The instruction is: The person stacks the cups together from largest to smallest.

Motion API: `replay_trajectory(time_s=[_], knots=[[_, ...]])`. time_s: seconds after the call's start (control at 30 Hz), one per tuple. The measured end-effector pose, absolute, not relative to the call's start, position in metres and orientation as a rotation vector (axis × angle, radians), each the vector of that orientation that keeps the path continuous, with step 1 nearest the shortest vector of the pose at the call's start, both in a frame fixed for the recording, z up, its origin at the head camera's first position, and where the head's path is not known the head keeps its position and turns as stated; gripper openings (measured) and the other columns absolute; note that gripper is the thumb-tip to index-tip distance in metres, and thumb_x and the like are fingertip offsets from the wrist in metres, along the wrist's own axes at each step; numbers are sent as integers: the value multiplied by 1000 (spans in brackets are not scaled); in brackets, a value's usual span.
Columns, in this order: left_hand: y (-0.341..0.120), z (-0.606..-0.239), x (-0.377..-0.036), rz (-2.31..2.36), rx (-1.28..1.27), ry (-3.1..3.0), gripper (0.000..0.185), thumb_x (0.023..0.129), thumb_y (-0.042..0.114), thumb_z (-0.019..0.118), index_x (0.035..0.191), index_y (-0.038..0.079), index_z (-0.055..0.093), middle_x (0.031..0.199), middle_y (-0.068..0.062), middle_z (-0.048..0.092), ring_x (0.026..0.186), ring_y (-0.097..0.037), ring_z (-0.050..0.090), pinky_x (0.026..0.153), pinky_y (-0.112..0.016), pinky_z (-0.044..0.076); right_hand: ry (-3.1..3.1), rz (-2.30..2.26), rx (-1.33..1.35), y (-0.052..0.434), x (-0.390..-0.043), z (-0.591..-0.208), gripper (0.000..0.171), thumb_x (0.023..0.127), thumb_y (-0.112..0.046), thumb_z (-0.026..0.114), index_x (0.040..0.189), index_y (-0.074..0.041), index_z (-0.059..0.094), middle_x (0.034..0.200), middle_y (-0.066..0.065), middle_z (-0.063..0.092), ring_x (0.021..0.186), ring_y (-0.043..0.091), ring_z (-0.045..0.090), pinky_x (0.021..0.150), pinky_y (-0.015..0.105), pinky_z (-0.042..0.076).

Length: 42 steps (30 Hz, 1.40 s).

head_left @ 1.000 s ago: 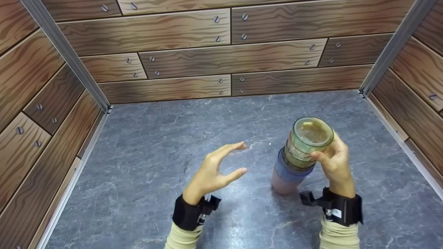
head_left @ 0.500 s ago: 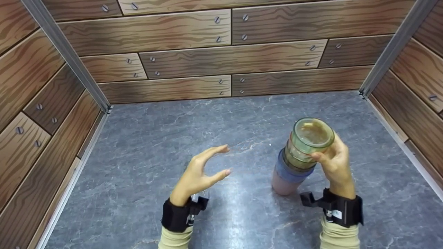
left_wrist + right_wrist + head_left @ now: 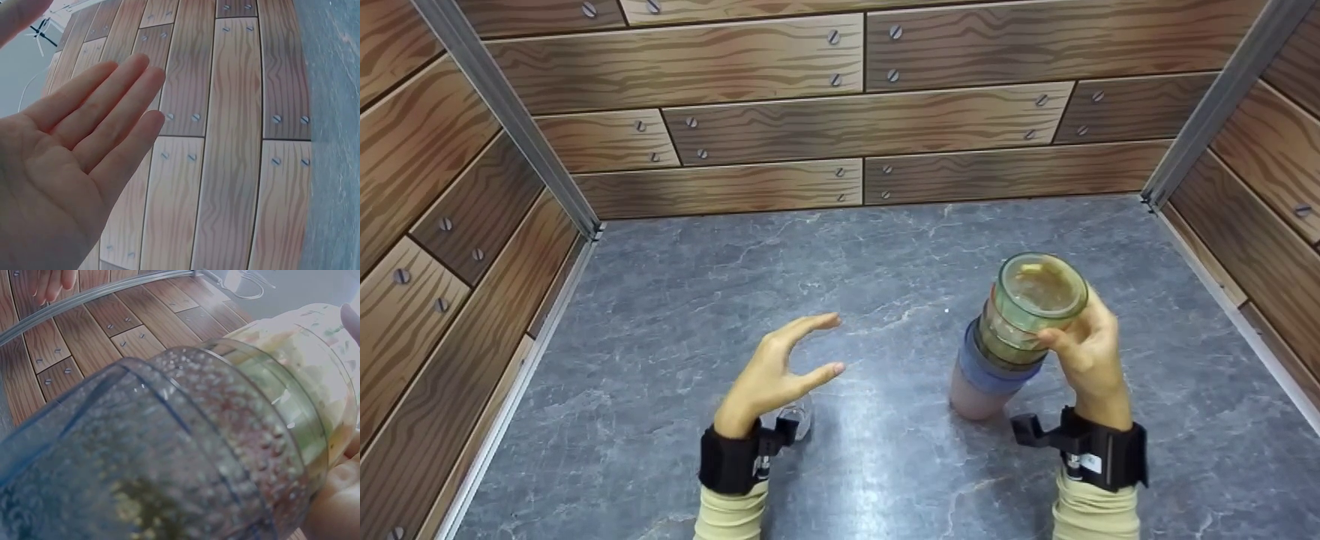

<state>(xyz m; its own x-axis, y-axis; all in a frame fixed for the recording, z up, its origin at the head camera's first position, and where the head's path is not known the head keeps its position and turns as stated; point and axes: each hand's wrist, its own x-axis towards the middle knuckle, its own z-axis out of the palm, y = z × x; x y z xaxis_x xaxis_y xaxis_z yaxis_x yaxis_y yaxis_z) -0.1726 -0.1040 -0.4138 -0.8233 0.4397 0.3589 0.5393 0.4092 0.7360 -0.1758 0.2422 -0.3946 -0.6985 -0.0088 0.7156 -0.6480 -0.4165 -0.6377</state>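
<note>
On grey tabletop | cup stack | gripped by right hand

Head cam is looking forward and down from above, taking in the whole grey counter, the wood-plank walls and both hands. Left wrist cam is sitting v. close behind the left hand, facing along the palm twd the plank wall, which the head view is also showing. Right wrist cam is pointing almost against the stack of cups, filling its frame; same stack is appearing mid-right in the head view.
</note>
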Motion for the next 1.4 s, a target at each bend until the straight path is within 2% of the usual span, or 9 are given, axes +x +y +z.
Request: replay_trajectory(time_s=[0.3,0.53,0.97,1.4], knots=[[-118,-417,-173,-1392,-858,-2715,59,82,37,67,133,12,48,133,-5,56,128,-24,49,109,-45,40,-1405,2125,937,243,-178,-395,66,73,3,71,131,14,39,122,20,59,110,25,60,97,29,51],[-128,-422,-171,-1351,-820,-2876,61,81,39,68,134,16,48,136,-7,53,129,-27,47,110,-48,38,-1416,2128,931,243,-177,-396,68,73,2,71,131,13,39,122,20,59,110,25,59,97,29,51],[-141,-431,-170,-1242,-761,-3061,81,65,35,82,132,6,47,136,-12,53,127,-32,47,108,-49,39,-1384,2157,939,242,-177,-395,66,73,6,69,131,14,39,122,21,59,110,26,60,97,29,51],[-148,-440,-169,-1246,-628,-3232,86,54,24,87,130,6,49,134,-12,54,127,-33,47,109,-50,37,-1368,2180,936,241,-176,-395,65,73,8,69,131,14,39,122,21,59,109,26,60,96,29,51]])
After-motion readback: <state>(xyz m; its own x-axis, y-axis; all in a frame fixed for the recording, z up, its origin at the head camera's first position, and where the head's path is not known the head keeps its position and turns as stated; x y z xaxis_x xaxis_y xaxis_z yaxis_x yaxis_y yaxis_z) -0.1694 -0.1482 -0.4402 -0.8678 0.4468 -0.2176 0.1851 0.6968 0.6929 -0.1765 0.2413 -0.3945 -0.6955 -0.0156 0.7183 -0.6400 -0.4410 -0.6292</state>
